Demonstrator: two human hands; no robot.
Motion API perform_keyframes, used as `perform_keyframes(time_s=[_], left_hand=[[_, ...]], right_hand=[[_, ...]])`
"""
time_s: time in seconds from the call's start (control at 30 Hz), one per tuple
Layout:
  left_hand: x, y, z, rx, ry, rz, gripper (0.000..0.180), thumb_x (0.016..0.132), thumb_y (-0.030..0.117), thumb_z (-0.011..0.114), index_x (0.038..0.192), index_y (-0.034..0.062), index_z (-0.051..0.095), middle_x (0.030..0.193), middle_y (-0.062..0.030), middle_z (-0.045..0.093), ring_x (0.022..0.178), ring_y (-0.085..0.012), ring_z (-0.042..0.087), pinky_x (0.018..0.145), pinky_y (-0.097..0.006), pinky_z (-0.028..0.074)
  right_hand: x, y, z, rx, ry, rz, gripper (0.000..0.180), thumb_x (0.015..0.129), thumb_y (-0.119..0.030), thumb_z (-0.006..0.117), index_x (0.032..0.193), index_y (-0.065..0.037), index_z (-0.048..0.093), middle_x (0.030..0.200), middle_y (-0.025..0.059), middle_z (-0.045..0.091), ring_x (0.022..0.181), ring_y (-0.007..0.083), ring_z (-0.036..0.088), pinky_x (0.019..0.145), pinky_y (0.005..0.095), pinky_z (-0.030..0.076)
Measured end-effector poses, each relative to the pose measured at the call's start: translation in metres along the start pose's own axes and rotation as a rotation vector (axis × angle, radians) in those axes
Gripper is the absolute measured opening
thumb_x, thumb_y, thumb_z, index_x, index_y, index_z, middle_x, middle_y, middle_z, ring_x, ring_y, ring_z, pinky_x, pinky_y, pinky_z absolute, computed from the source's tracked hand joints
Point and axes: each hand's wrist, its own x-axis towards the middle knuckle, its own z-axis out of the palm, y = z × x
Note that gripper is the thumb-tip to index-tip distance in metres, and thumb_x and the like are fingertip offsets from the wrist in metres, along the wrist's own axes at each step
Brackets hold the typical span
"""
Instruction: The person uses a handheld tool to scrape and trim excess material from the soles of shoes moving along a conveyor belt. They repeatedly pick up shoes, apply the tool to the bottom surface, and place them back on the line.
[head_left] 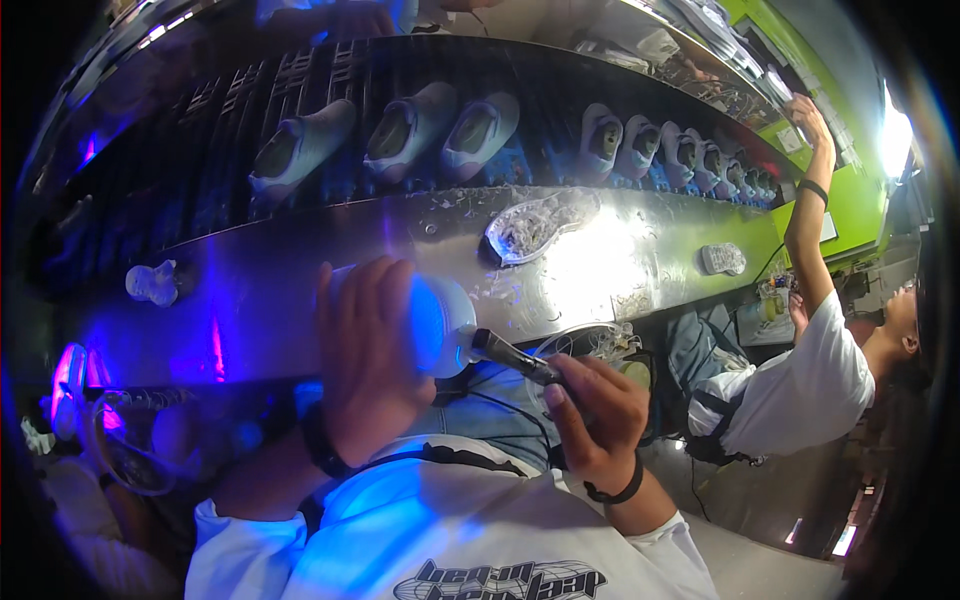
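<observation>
My left hand [365, 345] is closed around a white shoe [452, 325], which glows blue under the lamp light. Most of the shoe is hidden behind my fingers, and one rounded end shows beside them. In my right hand [602, 408] is a brush [512, 357], its handle pinched between thumb and fingers. The brush's dark tip meets the edge of the shoe, just right of my left hand.
Beyond a metal ledge [330, 240], a dark conveyor [545, 120] carries a row of pale shoes [405, 135]. A crusted, shoe-shaped pad [540, 228] lies on the ledge. A co-worker [800, 385] at the right reaches up; another person [100, 520] is at the lower left.
</observation>
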Motion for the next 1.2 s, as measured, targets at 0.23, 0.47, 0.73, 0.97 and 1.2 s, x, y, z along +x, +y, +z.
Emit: perform_keyframes(time_s=[0.23,0.47,0.73,0.97,1.2], left_hand=[[0.016,-0.012,-0.006,-0.059,0.015,0.038,0.085,0.06,0.006,0.083,0.138,0.0041,0.048,0.132,-0.0193,0.056,0.128,-0.0422,0.053,0.116,-0.058,0.035],[0.032,-0.038,-0.013,-0.164,0.032,0.11,0.076,0.058,0.004,0.084,0.129,0.0033,0.056,0.123,-0.0197,0.061,0.117,-0.0443,0.059,0.103,-0.051,0.047],[0.045,-0.059,-0.016,-0.204,-0.012,0.104,0.066,0.063,0.01,0.088,0.123,0.0019,0.062,0.119,-0.0199,0.065,0.112,-0.0417,0.064,0.099,-0.047,0.052],[0.049,-0.067,-0.019,-0.231,-0.127,0.052,0.071,0.065,0.011,0.09,0.128,0.0005,0.06,0.122,-0.0195,0.066,0.113,-0.0386,0.067,0.099,-0.045,0.054],[0.056,-0.053,-0.023,-0.211,-0.171,0.066,0.076,0.064,0.012,0.09,0.131,0.0011,0.057,0.119,-0.0194,0.066,0.112,-0.0393,0.067,0.099,-0.045,0.054]], right_hand=[[0.033,0.02,-0.007,-0.062,-0.03,-0.213,0.029,0.082,0.003,0.071,0.111,0.004,0.074,0.078,0.0134,0.069,0.059,0.0218,0.062,0.056,0.0317,0.048],[0.054,0.041,0.03,0.252,-0.067,-0.069,0.024,0.091,-0.006,0.07,0.112,0.005,0.075,0.08,0.0128,0.068,0.062,0.0197,0.063,0.059,0.0301,0.047],[0.056,0.068,0.087,0.434,0.041,-0.079,0.027,0.093,-0.013,0.072,0.113,0.004,0.076,0.083,0.0163,0.07,0.069,0.0239,0.066,0.065,0.0337,0.05],[0.048,0.075,0.104,0.452,0.104,-0.099,0.026,0.094,-0.013,0.072,0.114,0.003,0.076,0.084,0.0166,0.07,0.071,0.0252,0.067,0.067,0.0345,0.05],[0.056,0.059,0.096,0.394,0.211,-0.105,0.025,0.094,-0.01,0.073,0.114,0.003,0.075,0.084,0.0153,0.069,0.07,0.0238,0.066,0.063,0.0333,0.049]])
